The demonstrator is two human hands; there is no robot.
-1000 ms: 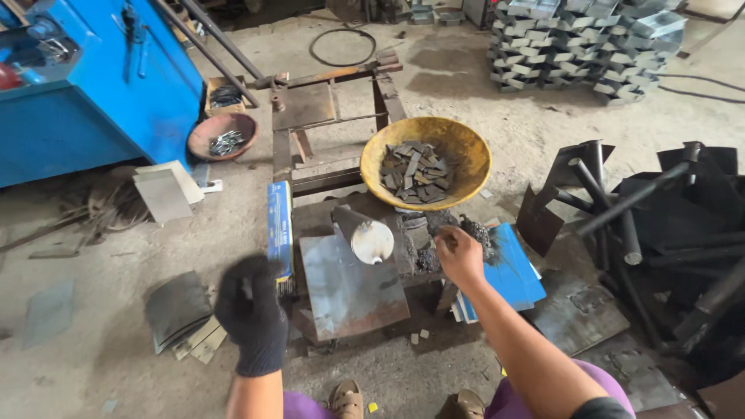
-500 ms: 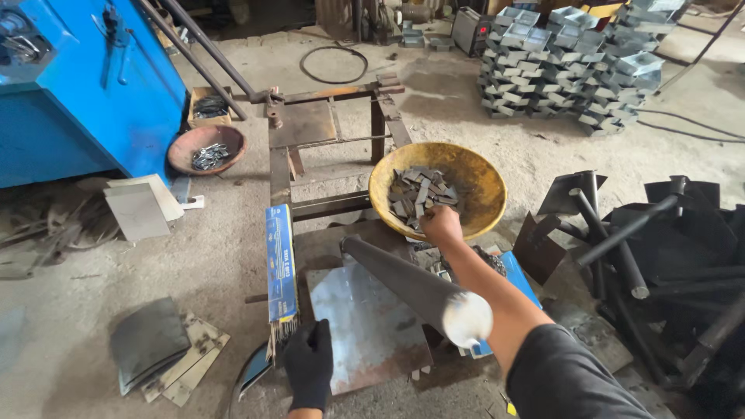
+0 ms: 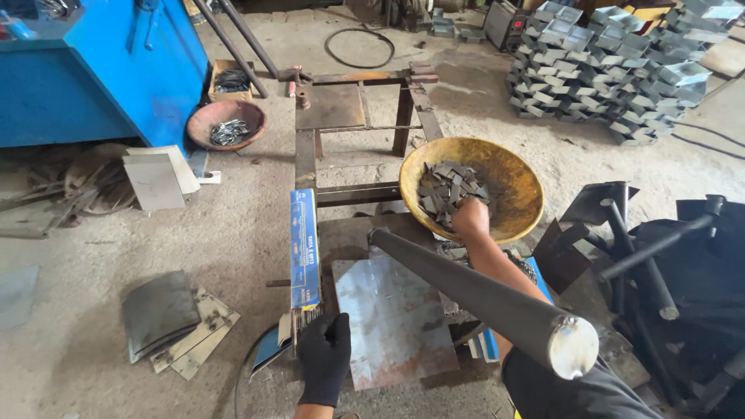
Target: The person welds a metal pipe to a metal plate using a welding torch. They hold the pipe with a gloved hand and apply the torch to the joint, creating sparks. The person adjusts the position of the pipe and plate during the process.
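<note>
Fingers of the left hand (in a black glove) lie closed against the near end of a long blue box that stands on edge along the left side of a steel plate; whether they grip it or only press on it I cannot tell. Farther left, grey sheets lie on the concrete floor, with a blue machine and a brown bowl of scrap beyond. Right of the plate, a dark round bar slants up toward the camera. Behind it the bare right hand reaches into a yellow pan, its fingers curled down among small metal pieces; whether they hold any cannot be told. Black steel parts lie at far right.
</note>
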